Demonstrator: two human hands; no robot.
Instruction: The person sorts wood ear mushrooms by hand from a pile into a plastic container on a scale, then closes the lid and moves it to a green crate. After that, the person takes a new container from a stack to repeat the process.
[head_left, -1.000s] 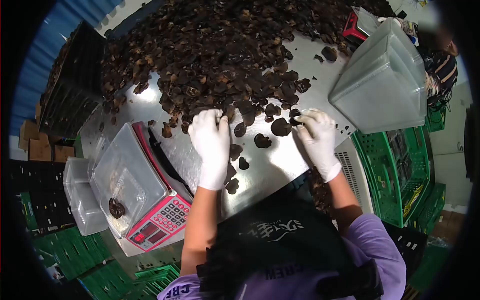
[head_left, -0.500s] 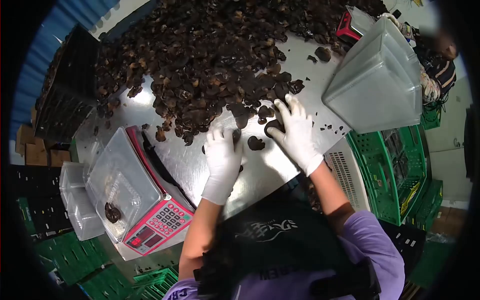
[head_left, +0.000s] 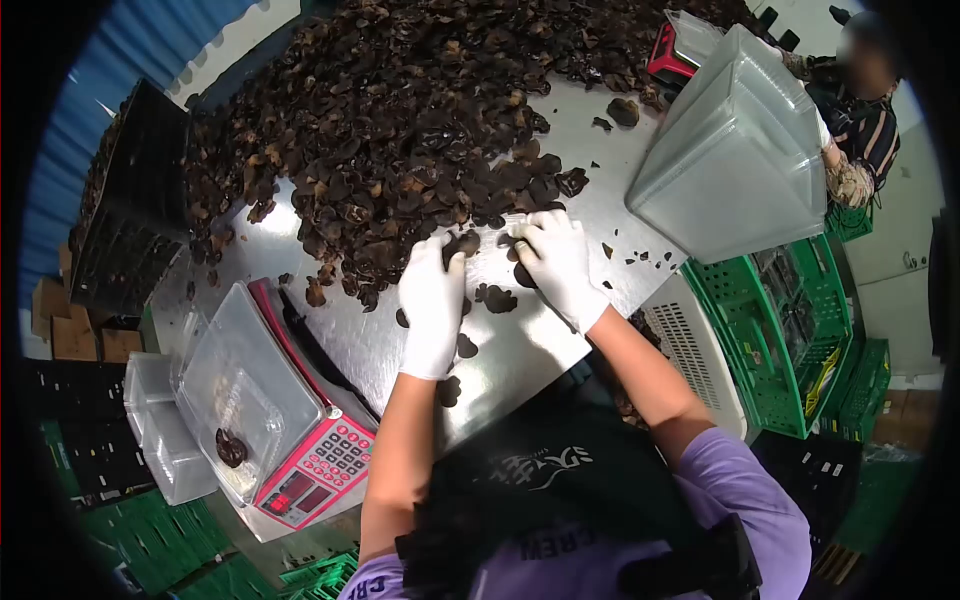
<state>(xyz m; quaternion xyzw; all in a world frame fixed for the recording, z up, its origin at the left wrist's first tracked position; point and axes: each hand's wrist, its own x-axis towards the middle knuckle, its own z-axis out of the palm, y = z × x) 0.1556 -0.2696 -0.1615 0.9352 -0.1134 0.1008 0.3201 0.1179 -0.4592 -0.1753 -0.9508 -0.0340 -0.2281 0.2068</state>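
The dark brown pieces are thin, leaf-like and irregular, with curled edges, some glossy and some paler brown. Most form a broad, overlapping pile across the top and upper middle of the frame. Near the center, one folded piece lies at the fingers of the left hand; a rounded, nearly black piece lies partly hidden under the right hand. Between the hands, a wavy-edged piece lies flat. Two smaller loose pieces lie below it, toward the lower middle. Another curled, shiny piece sits alone at lower left.
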